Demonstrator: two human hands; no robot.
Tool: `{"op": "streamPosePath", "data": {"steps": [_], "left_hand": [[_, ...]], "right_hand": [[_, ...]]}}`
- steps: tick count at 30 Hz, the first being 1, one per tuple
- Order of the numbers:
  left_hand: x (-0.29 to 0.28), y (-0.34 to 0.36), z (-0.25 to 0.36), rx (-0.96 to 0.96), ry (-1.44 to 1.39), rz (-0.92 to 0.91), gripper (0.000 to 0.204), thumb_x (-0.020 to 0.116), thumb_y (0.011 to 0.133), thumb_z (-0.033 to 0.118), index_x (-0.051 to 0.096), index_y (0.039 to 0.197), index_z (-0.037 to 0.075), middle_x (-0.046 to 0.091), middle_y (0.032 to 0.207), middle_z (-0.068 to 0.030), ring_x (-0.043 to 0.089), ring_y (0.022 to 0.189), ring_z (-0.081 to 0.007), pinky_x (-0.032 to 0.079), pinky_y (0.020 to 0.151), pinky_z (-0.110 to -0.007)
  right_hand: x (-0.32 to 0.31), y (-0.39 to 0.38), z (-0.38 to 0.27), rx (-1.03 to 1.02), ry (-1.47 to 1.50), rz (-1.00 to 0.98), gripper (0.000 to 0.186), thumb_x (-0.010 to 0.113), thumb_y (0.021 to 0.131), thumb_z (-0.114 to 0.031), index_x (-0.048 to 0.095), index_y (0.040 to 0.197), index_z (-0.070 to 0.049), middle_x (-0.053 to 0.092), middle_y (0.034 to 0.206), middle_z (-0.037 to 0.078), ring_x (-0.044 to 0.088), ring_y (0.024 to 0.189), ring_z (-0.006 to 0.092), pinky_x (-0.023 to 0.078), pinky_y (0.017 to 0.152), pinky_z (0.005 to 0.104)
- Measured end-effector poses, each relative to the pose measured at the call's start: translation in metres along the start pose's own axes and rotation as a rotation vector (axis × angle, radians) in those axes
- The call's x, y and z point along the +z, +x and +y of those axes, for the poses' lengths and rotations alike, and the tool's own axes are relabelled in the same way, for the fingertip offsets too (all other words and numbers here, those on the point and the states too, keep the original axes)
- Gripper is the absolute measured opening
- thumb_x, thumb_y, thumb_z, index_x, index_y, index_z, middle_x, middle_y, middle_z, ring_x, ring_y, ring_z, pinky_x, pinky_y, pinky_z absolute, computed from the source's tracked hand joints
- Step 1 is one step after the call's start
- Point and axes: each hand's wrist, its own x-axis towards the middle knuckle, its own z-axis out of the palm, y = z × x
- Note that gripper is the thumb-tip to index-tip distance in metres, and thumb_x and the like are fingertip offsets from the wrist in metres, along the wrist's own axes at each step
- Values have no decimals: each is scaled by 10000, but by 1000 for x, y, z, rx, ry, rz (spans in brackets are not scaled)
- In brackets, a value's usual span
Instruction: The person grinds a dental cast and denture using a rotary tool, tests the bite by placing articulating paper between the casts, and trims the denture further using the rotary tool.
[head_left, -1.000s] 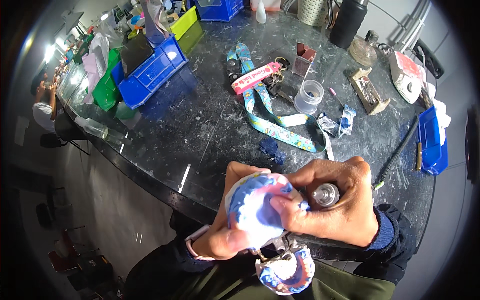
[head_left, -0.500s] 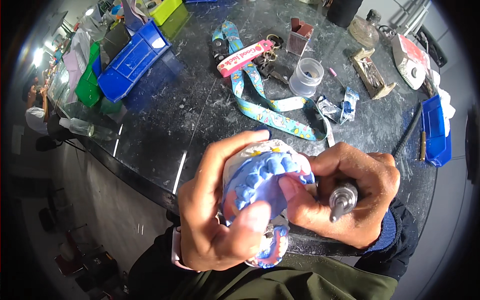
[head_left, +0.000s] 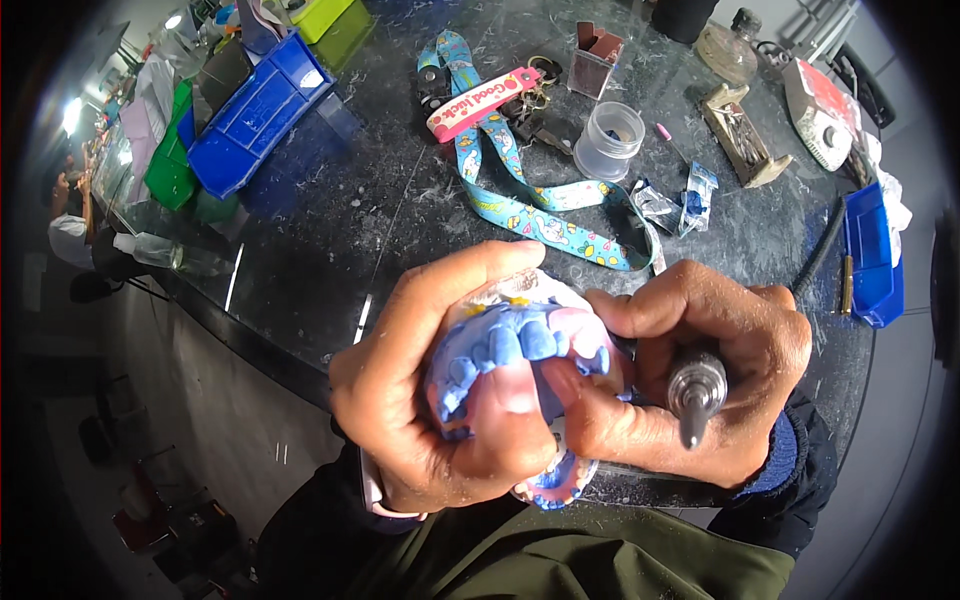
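My left hand (head_left: 420, 390) is wrapped round a plaster dental model (head_left: 520, 335) with blue and pink tooth forms and a yellow patch, its thumb over the front. My right hand (head_left: 710, 420) grips a metal handpiece (head_left: 697, 382), its tip pointing toward me, while the thumb and forefinger press on the model's right side. Below both hands, a second model (head_left: 555, 485) with blue and pink parts shows partly, the rest hidden behind my fingers.
The dark worktop (head_left: 300, 280) holds a lanyard (head_left: 550, 225), plastic cup (head_left: 609, 145), bur holder (head_left: 740, 135), foil packet (head_left: 698, 198), boxed device (head_left: 815, 115), blue bins (head_left: 255, 115) and green bin (head_left: 170, 140). A person (head_left: 75, 215) is at the far left edge.
Both hands have moved up and away from me with the model, which has turned so its blue tooth forms show upright. The handpiece now sits farther right, tip toward me.
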Motion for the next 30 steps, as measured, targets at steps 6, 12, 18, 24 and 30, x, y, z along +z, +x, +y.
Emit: {"op": "streamPosePath", "data": {"steps": [6, 12, 18, 24, 30], "left_hand": [[3, 3, -8, 75, -3, 34, 556, 535, 779, 407, 614, 1000, -97, 610, 707, -134, 554, 572, -133, 430, 511, -255], [0, 2, -7, 70, -27, 68, 534, 525, 774, 393, 628, 990, -85, 601, 686, -111, 552, 577, -121, 427, 517, -252], [-1, 5, -10, 101, -58, -13, 519, 527, 794, 384, 614, 1000, -85, 630, 750, -118, 585, 657, -137, 464, 595, -256], [-7, 4, 2, -59, -79, -109, 537, 525, 803, 382, 583, 1050, -91, 632, 797, -126, 585, 683, -137, 466, 619, -252], [-8, 9, 0, -4, -26, -133, 540, 528, 801, 383, 587, 1062, -87, 628, 809, -122, 582, 686, -133, 459, 630, -246]], "right_hand": [[2, 2, 0, -46, -82, 13, 292, 851, 625, -126, 623, 757, -1, 505, 460, -29, 463, 420, 4, 281, 404, 170], [5, 3, -3, -221, -206, 79, 307, 863, 603, -133, 603, 718, -17, 495, 447, -19, 469, 400, 19, 291, 387, 187], [7, 1, -5, -165, -230, 95, 300, 856, 598, -127, 598, 706, -20, 486, 449, -24, 451, 404, 15, 281, 395, 189], [8, -3, -5, -105, -155, 85, 293, 851, 601, -127, 611, 724, -13, 491, 461, -27, 447, 425, 4, 271, 410, 177], [6, -1, -5, -107, -214, 95, 299, 852, 605, -134, 613, 731, -6, 504, 462, -17, 470, 424, 15, 278, 404, 178]]}}
